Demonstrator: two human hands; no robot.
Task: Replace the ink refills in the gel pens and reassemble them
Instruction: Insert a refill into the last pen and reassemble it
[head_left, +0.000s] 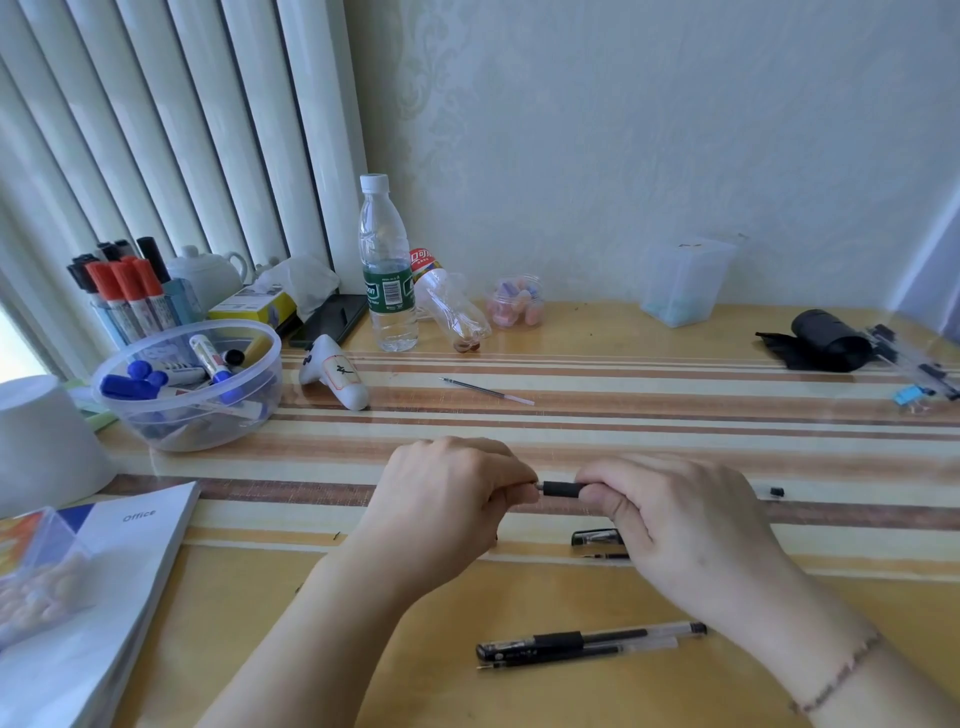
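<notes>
Booklet (104, 566) at left reads "Office"; bottle (387, 270) label illegible. Gel pen (562, 489), black rubber grip showing, held horizontal above striped table (675, 405): left hand (447, 499) pinches its tip end, right hand (675, 519) grips its barrel.

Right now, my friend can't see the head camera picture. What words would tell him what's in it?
Two hands, left hand and right hand, hold a black-gripped pen between them over a striped table. A capped pen and a refill lie nearer; another refill lies beyond, by a tub of markers.
</notes>
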